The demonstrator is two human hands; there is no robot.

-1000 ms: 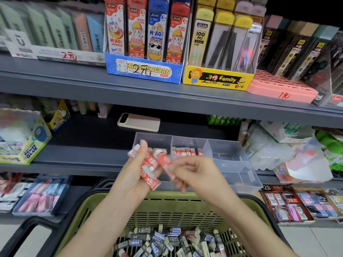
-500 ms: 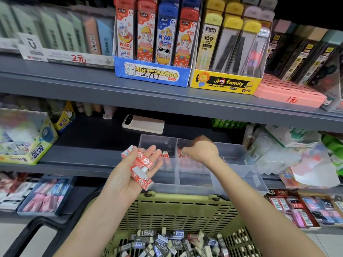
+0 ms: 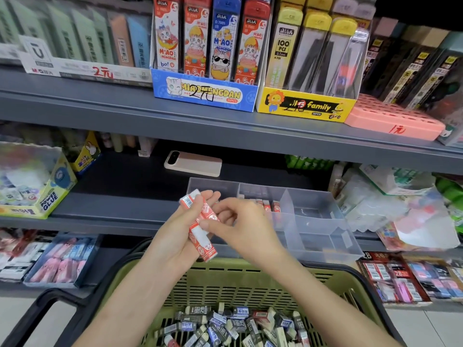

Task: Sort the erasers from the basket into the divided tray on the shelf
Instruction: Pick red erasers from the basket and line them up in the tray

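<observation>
My left hand (image 3: 172,236) holds a bunch of red-sleeved erasers (image 3: 204,246) upright above the basket's far rim. My right hand (image 3: 240,221) meets it from the right, its fingertips pinching one of those red erasers. The clear divided tray (image 3: 323,221) stands on the middle shelf just behind my hands, with a few red erasers (image 3: 268,205) standing in its middle back compartment. Below, the green basket (image 3: 225,279) holds a heap of loose black, blue and red erasers (image 3: 233,324).
A pink phone (image 3: 193,163) lies on the shelf behind the tray. A glue box (image 3: 37,191) stands at the left, plastic-wrapped packs (image 3: 390,204) at the right. Pencil-lead display boxes (image 3: 205,93) fill the upper shelf. Eraser trays (image 3: 60,259) sit on the lower shelf.
My right hand has come back from the tray's middle compartment to the left hand and now pinches another red eraser. The left hand stayed in place with its bunch.
</observation>
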